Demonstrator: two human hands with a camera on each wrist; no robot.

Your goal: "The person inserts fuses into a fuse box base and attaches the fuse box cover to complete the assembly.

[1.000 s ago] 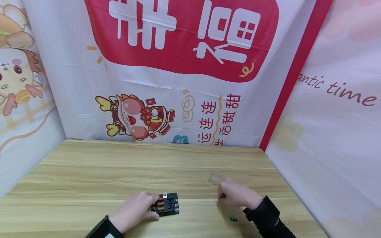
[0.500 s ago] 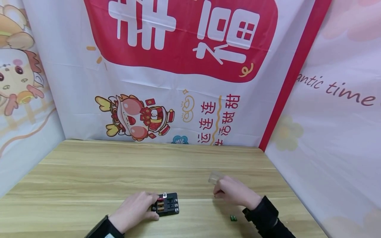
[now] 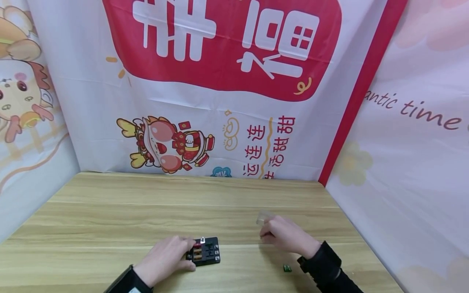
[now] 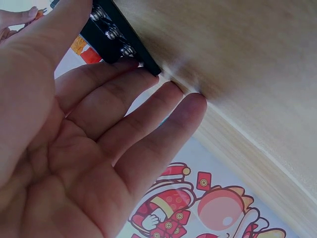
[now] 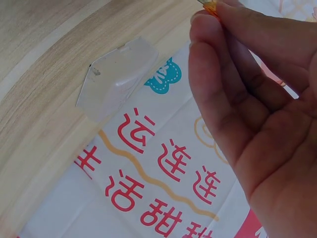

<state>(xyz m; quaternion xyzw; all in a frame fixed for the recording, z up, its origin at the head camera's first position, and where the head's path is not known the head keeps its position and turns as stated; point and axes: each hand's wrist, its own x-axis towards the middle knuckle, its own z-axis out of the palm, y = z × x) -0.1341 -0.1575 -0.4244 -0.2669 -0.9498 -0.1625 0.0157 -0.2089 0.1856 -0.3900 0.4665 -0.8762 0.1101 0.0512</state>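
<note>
On the table lies a black fuse block (image 3: 209, 251) with metal screw terminals and some coloured fuses in its left part. My left hand (image 3: 166, 258) holds its left end, thumb on the near side and fingers on the far side. In the left wrist view the block's edge (image 4: 130, 37) shows between thumb and fingertips. My right hand (image 3: 287, 237) is raised above the table, right of the block. Between its thumb and index finger it pinches a small orange blade fuse (image 5: 212, 8). Small green fuses (image 3: 287, 268) lie nearer me, below that hand.
A clear plastic cover (image 3: 263, 217) lies on the table just beyond the right hand. The wooden table (image 3: 146, 203) ends at a printed cloth backdrop (image 3: 95, 122) at the back, and cloth walls stand on both sides.
My right hand has moved a little to the left, with the fuse in its fingers. The left hand and the fuse block have stayed in place.
</note>
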